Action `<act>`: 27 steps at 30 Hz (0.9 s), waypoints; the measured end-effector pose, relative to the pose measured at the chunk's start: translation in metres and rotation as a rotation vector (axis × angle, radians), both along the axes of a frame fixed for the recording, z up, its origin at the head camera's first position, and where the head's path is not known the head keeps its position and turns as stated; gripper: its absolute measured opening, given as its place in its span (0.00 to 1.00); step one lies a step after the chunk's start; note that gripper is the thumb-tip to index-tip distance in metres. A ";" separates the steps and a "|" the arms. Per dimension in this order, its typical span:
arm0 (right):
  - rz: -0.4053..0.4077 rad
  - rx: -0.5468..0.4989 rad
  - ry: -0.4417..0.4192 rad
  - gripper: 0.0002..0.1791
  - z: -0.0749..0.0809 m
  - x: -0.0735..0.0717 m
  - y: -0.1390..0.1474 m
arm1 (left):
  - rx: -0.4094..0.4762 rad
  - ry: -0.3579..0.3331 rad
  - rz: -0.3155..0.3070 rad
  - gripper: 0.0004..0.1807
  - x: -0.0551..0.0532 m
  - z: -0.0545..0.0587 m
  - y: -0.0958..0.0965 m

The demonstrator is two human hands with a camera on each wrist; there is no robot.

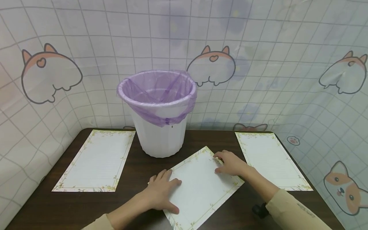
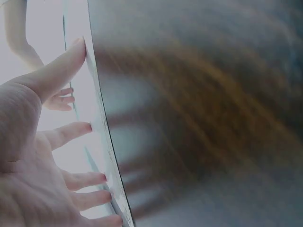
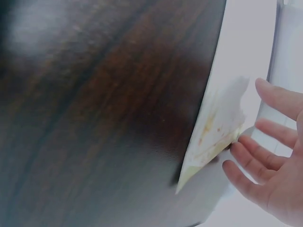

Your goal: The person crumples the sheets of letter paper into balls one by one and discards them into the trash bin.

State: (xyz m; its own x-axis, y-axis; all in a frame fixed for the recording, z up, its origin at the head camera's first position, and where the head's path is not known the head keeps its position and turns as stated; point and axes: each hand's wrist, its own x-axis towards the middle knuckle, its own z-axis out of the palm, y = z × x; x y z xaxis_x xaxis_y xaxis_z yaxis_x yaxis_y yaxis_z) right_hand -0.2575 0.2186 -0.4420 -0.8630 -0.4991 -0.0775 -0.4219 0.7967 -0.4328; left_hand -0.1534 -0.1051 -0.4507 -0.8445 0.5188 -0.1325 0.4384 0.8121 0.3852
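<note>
A white sheet of paper [image 1: 205,188] with a leafy printed border lies turned at an angle on the dark wooden table. My left hand [image 1: 162,191] is at its left edge with the fingers spread; in the left wrist view the fingertips [image 2: 84,126] meet the paper's edge. Over the right edge of the same sheet hovers my right hand [image 1: 230,164], its fingers loosely bent. The right wrist view has the thumb and fingers [image 3: 248,161] apart, close to the border of the paper [image 3: 213,113], with nothing pinched between them.
A white bin [image 1: 161,134] with a purple liner stands at the table's back. One bordered sheet [image 1: 95,161] lies at left, another [image 1: 271,159] at right. A small black object [image 1: 260,210] is by the right sleeve. Grid-patterned cloth [image 1: 100,64] surrounds the table [image 1: 135,179].
</note>
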 end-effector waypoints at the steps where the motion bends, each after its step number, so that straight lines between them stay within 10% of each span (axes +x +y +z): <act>1: -0.001 -0.003 -0.010 0.34 0.000 -0.001 0.000 | -0.002 -0.007 0.008 0.50 -0.001 0.000 -0.001; 16: 0.137 -0.003 -0.180 0.61 0.004 -0.018 0.006 | 0.013 -0.077 0.002 0.49 -0.010 0.005 -0.013; 27: 0.112 -0.159 -0.105 0.45 -0.003 -0.026 0.014 | 0.013 -0.081 0.010 0.52 -0.011 0.007 -0.017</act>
State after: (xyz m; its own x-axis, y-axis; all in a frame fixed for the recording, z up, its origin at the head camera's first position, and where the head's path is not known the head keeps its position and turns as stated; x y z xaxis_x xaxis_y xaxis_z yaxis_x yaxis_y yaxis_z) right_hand -0.2832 0.2325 -0.4452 -0.7930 -0.6044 -0.0765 -0.4500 0.6657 -0.5953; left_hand -0.1644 -0.1223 -0.4433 -0.8365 0.5125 -0.1941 0.3971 0.8109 0.4298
